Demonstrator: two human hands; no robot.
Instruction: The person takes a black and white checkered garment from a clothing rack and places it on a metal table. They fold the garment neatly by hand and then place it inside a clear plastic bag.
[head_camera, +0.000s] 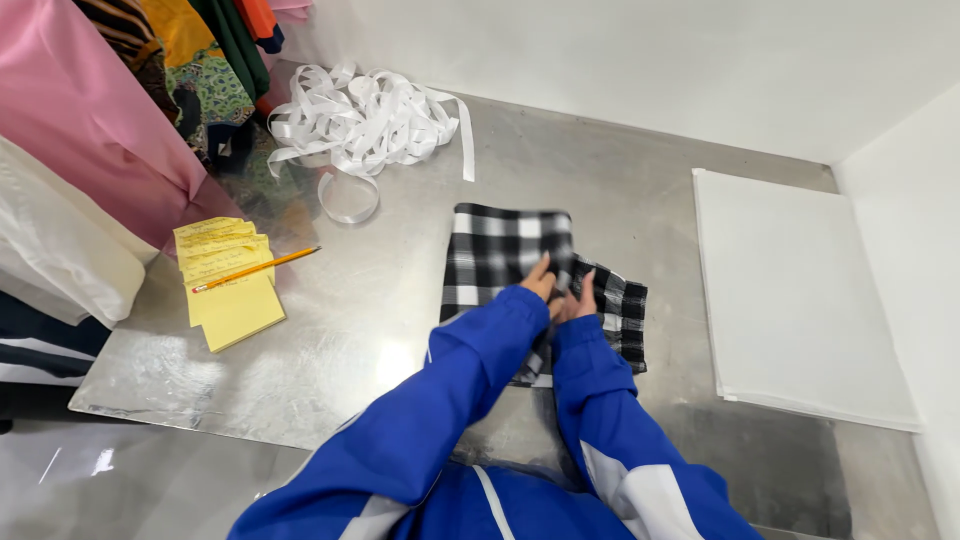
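I see both arms in blue sleeves reaching forward over a shiny metal counter (330, 340), wrists almost touching. My left hand (541, 279) lies knuckles up, its fingers (544, 266) pinching an edge of the one black-and-white checked cloth (495, 250). My right hand (579, 300) sits just beside it, fingers (587, 279) curled onto the same cloth, though I cannot tell how firmly they grip. The cloth lies flat under and beyond the fingertips. Well left of the fingers are one stack of yellow sticky notes (232, 290) and one yellow pencil (256, 269) lying across it. Beyond them is one tangle of white ribbon (365, 125). Well right of the fingers lies one white folded sheet (795, 290).
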